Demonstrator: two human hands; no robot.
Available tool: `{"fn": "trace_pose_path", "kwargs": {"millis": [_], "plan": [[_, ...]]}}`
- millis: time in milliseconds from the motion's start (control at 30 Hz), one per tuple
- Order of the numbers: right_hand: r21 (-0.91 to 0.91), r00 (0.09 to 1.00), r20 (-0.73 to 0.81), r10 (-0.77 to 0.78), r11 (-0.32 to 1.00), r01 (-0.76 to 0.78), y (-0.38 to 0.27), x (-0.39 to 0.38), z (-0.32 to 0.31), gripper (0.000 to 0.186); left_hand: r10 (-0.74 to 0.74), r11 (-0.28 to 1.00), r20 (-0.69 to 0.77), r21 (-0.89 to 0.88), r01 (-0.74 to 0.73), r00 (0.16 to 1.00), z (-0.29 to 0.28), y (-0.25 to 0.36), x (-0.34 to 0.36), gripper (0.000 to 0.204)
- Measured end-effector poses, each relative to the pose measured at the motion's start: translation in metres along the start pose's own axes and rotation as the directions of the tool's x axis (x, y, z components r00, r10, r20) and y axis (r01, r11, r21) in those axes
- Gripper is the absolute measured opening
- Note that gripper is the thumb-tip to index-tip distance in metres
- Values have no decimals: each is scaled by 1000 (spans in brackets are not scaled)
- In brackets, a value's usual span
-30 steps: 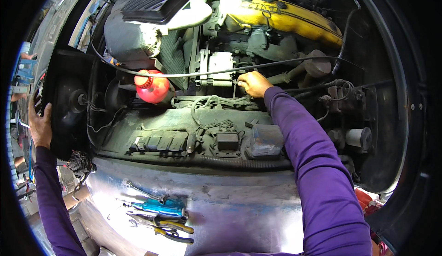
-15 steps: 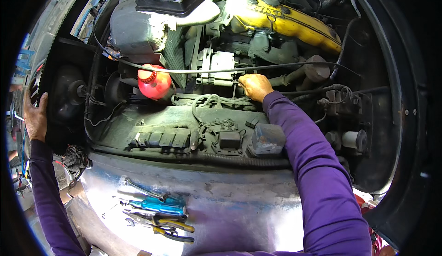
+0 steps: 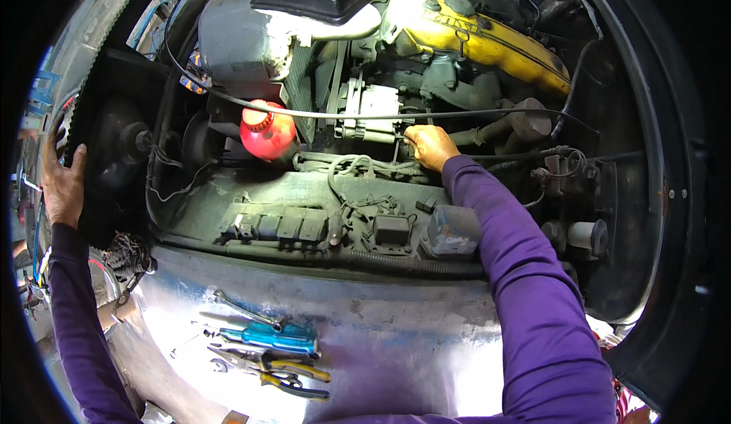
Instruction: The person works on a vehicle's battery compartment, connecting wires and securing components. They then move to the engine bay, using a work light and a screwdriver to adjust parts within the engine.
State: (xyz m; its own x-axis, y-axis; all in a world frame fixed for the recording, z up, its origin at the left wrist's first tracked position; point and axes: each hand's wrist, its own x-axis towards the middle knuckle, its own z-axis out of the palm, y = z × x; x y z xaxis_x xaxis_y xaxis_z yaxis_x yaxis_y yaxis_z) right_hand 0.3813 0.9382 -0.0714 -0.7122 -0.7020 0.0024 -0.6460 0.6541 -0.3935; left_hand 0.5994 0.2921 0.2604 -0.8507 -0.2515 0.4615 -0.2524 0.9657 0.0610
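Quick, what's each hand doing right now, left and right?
Left hand: open, flat against the dark body edge.
Right hand: deep in the engine bay; grip cannot be told.

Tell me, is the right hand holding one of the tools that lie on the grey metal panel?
No, the right hand reaches into the engine bay beside the wiring, while the blue-handled screwdriver and yellow-handled pliers lie untouched.
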Motion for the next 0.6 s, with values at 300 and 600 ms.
{"fn": "trace_pose_path", "kwargs": {"millis": [300, 600], "plan": [[12, 1000, -10, 13, 1000, -13, 0, -1, -1, 15, -44, 999, -37, 6, 44, 998, -3, 11, -2, 61], [28, 999, 34, 42, 999, -43, -2, -1, -6, 17, -48, 999, -30, -5, 48, 998, -5, 19, -5, 62]]}}
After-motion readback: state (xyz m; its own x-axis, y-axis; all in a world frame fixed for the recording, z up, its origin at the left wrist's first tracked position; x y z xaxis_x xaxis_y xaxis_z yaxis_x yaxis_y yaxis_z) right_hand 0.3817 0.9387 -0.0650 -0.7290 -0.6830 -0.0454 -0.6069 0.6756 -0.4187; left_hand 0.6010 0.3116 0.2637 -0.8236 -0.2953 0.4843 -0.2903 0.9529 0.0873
